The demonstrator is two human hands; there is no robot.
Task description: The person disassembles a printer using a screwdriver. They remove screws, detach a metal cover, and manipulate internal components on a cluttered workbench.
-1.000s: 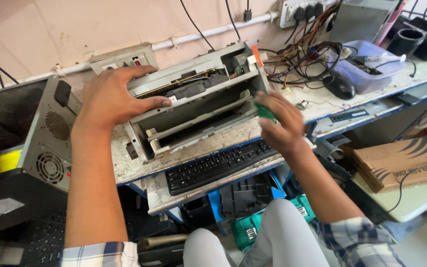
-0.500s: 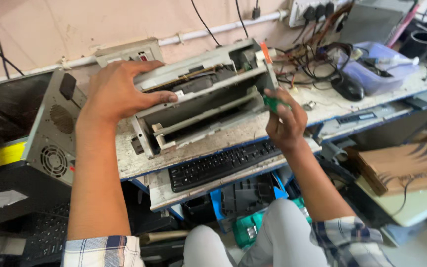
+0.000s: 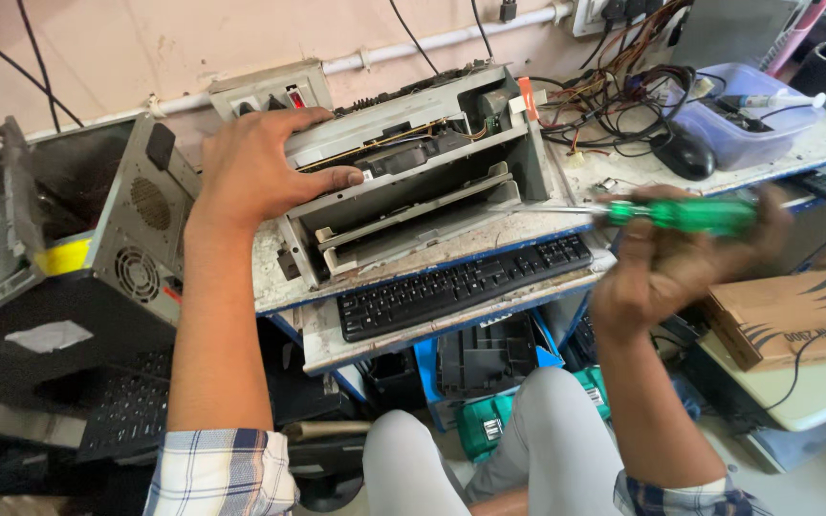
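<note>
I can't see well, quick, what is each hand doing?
Left hand: open, resting flat on the grey machine.
Right hand: closed, holding a green screwdriver.

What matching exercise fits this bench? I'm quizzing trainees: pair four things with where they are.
Things:
1. screwdriver
2. keyboard
3. computer mouse
4. opened printer

Places:
A. under the left hand
B. on the pull-out shelf below the bench top
C. in the right hand
D. on the bench beside the plastic tub

Pairs: 1-C, 2-B, 3-D, 4-A
</note>
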